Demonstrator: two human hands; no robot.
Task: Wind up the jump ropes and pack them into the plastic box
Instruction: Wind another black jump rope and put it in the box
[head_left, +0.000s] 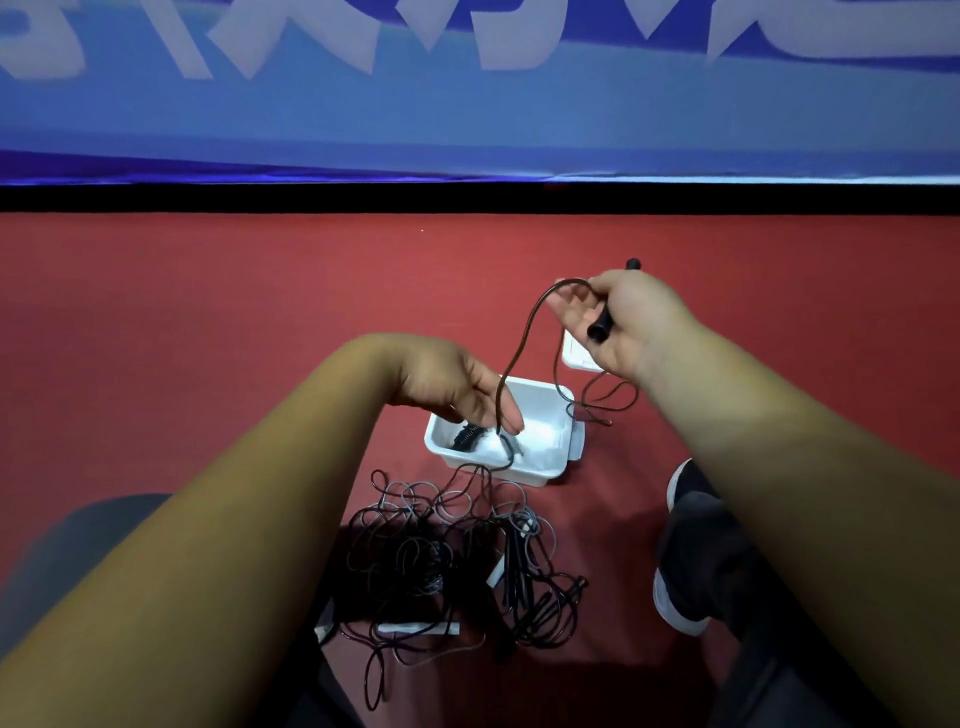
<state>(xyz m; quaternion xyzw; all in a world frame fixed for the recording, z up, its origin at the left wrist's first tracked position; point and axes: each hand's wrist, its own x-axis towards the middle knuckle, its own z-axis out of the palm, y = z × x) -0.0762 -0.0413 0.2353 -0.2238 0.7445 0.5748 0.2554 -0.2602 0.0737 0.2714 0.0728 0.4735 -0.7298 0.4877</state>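
A white plastic box (545, 467) sits on the red floor, with a dark handle and some cord lying inside it. My right hand (631, 322) grips a black jump-rope handle (602, 327) raised above and behind the box. A dark brown cord (524, 343) arcs from that hand down to my left hand (457, 387), which pinches it just above the box's left half. A tangled pile of black and grey jump ropes (457, 561) with white and black handles lies on the floor in front of the box.
The box's white lid (576, 356) lies on the floor behind it, partly hidden by my right hand. My dark shoe (691, 545) and leg are at the right of the pile. A blue banner with a black base strip runs across the back.
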